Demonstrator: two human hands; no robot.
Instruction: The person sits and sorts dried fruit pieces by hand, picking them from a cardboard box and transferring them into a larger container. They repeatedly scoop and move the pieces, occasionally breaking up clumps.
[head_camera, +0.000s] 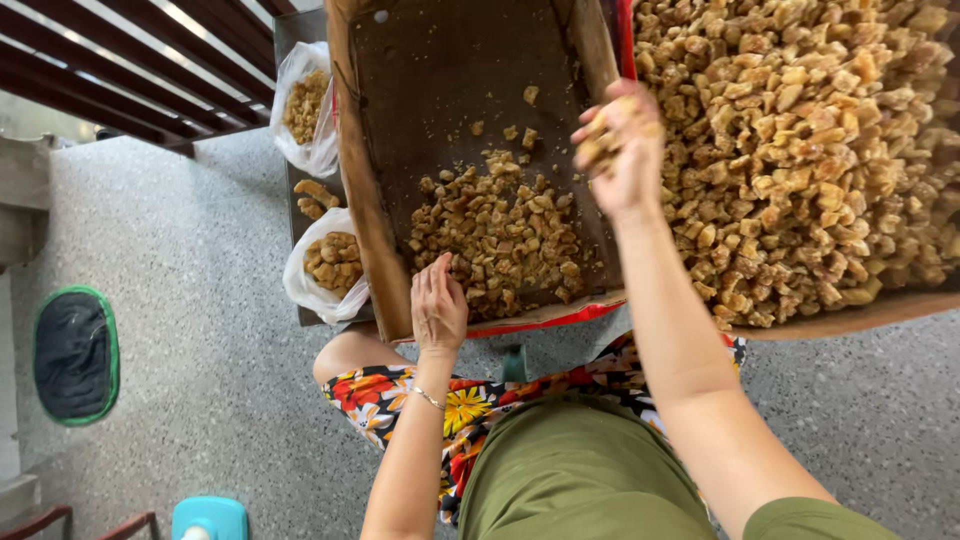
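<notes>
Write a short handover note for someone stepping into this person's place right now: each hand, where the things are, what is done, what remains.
Left hand rests open on the small pile of brown chunks in the cardboard tray.
Right hand is raised between the trays, closed on a handful of chunks.
Big heap fills the right tray.
Two filled plastic bags sit to the left.
Done: two bags filled. Left: both piles, most of it the big heap.

person sits over brown cardboard tray (400, 90) tilted against knees. left hand (438, 305) rests flat on small heap of golden-brown chunks (505, 240) in tray. right hand (622, 150) raised above tray edge, fingers closed round handful of same chunks. much bigger pile (810, 150) fills second tray to right. two white bags (305, 110) of chunks beside tray. speckled grey floor (200, 250).
</notes>
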